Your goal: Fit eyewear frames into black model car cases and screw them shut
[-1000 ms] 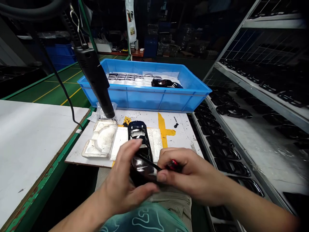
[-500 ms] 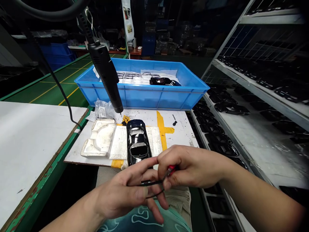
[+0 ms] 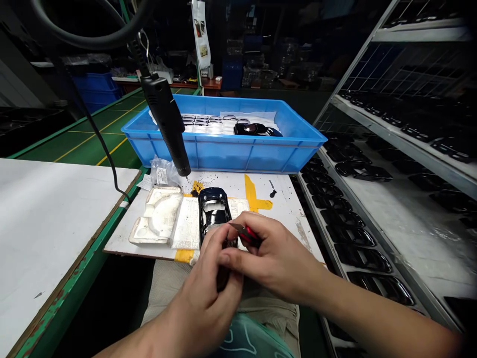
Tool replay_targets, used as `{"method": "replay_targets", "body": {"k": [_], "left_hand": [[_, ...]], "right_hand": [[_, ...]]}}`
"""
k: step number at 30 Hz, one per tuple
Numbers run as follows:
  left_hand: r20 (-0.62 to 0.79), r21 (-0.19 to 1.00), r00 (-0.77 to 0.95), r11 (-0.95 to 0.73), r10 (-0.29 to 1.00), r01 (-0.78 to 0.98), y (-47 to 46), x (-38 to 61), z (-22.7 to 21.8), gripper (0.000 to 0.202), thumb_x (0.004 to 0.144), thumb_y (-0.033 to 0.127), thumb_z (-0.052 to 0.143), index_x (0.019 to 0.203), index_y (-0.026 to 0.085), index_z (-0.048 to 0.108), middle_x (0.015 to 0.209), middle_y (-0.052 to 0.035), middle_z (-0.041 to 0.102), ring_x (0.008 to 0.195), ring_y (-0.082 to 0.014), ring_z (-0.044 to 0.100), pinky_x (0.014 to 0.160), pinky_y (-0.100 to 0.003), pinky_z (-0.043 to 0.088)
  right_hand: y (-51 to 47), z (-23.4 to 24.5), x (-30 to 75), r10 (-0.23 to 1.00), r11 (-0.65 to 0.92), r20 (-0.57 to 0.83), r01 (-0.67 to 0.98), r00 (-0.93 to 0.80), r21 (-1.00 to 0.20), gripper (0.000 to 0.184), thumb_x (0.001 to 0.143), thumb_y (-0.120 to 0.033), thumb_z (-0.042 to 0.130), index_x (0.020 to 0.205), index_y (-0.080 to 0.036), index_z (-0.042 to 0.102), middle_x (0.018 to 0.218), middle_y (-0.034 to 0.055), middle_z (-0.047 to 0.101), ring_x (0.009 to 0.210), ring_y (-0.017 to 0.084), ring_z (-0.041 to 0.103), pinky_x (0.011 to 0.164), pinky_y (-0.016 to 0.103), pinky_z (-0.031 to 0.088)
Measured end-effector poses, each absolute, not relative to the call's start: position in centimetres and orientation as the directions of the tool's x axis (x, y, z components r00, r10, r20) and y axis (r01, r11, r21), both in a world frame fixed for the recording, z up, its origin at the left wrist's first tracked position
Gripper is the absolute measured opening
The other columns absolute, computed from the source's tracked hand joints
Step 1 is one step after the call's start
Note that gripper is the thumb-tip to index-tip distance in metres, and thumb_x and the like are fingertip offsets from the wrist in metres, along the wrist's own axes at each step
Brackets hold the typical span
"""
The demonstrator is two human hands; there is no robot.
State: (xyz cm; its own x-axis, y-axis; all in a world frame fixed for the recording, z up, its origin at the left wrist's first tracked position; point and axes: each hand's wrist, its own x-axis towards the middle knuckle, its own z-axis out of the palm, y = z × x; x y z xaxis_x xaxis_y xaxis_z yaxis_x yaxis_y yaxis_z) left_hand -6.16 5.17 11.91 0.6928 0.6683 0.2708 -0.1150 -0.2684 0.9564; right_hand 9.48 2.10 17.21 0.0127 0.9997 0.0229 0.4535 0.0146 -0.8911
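A glossy black toy car body lies on a white foam cradle on the white work board. My right hand is closed round a small red-handled tool whose metal tip points left over the car's near end. My left hand is curled just below it, fingers pinched on a small dark part that I cannot make out, touching the right hand's fingers.
A black electric screwdriver hangs on a cable over the board's back left. Behind it stands a blue bin with clear windows and a black car body. Racks of black parts run along the right. A white table is at left.
Both hands have risen from my lap to the near end of the car. The thin black piece stretched between them before is no longer visible.
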Motion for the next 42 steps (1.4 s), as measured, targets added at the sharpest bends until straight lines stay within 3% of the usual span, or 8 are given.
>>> {"method": "replay_targets", "body": {"k": [4,8,12,19,27,33,36,42], "left_hand": [[0.287,0.952,0.683,-0.28,0.672,-0.125,5.1,-6.1,11.6,0.048,0.095,0.015,0.047,0.14,0.024,0.037,0.135,-0.015,0.046,0.126,-0.0265,0.051,0.107,-0.046,0.048],[0.182,0.98,0.725,-0.065,0.665,-0.187,5.1,-6.7,11.6,0.069,0.09,0.011,0.052,0.149,0.032,0.022,0.119,-0.0099,0.052,0.107,-0.0196,0.061,0.097,-0.039,0.055],[0.16,0.973,0.784,0.039,0.6,-0.229,5.3,-7.1,12.0,0.081,0.079,0.003,0.055,0.147,0.033,0.022,0.11,-0.007,0.052,0.097,-0.0164,0.061,0.094,-0.036,0.055],[0.253,0.963,0.779,-0.225,0.574,-0.148,5.2,-7.0,12.6,0.078,0.076,0.002,0.051,0.143,0.03,0.022,0.101,-0.0054,0.048,0.081,-0.0148,0.057,0.07,-0.027,0.056],[0.368,0.912,0.738,-0.373,0.566,-0.17,5.3,-7.3,12.2,0.079,0.074,0.0,0.05,0.145,0.024,0.024,0.121,-0.0116,0.038,0.092,-0.0164,0.052,0.088,-0.033,0.053],[0.317,0.934,0.749,-0.329,0.582,-0.139,5.0,-7.3,12.1,0.078,0.075,0.0,0.049,0.144,0.025,0.024,0.112,-0.0086,0.043,0.085,-0.0154,0.052,0.078,-0.029,0.054],[0.314,0.935,0.743,-0.326,0.591,-0.136,4.9,-7.3,12.1,0.077,0.076,0.0,0.048,0.144,0.026,0.022,0.107,-0.0068,0.043,0.084,-0.0149,0.052,0.075,-0.027,0.054],[0.398,0.885,0.739,-0.44,0.544,-0.153,5.6,-7.6,12.1,0.077,0.074,-0.001,0.049,0.145,0.019,0.026,0.124,-0.0132,0.038,0.107,-0.0207,0.049,0.093,-0.032,0.049]], "right_hand": [[1.7,16.4,9.8,0.983,0.164,0.181,0.487,-0.012,-0.858,0.015,0.085,-0.028,0.07,0.096,-0.022,0.062,0.087,-0.0019,0.059,0.077,0.012,0.054,0.065,0.023,0.043],[0.9,16.4,11.5,0.921,0.348,0.386,0.548,-0.048,-0.761,0.027,0.094,-0.041,0.061,0.113,-0.023,0.058,0.094,0.0018,0.057,0.079,0.014,0.053,0.07,0.026,0.044],[0.6,16.5,12.4,0.944,0.286,0.31,0.754,-0.115,-0.592,0.042,0.097,-0.059,0.047,0.097,-0.018,0.059,0.084,0.0034,0.053,0.074,0.016,0.05,0.064,0.029,0.038],[0.9,16.5,11.4,0.954,0.242,0.265,0.879,-0.139,-0.411,0.067,0.091,-0.078,0.027,0.079,-0.018,0.054,0.074,0.0007,0.048,0.061,0.014,0.044,0.055,0.028,0.025],[0.7,16.6,11.2,0.897,0.362,0.361,0.894,-0.256,-0.265,0.058,0.1,-0.063,0.028,0.069,-0.019,0.049,0.067,-0.0004,0.046,0.056,0.012,0.04,0.053,0.029,0.021],[1.0,17.0,11.2,0.853,0.382,0.418,0.92,-0.313,-0.089,0.061,0.098,-0.067,0.027,0.067,-0.019,0.05,0.064,-0.0003,0.045,0.053,0.014,0.038,0.051,0.03,0.021],[0.9,16.9,11.1,0.831,0.414,0.439,0.907,-0.343,-0.074,0.058,0.101,-0.062,0.028,0.067,-0.019,0.051,0.064,-0.0004,0.045,0.054,0.014,0.038,0.052,0.03,0.022],[0.8,17.0,11.1,0.831,0.384,0.462,0.921,-0.31,-0.072,0.06,0.097,-0.067,0.031,0.067,-0.019,0.051,0.064,-0.0012,0.042,0.054,0.013,0.036,0.053,0.03,0.023]]}}
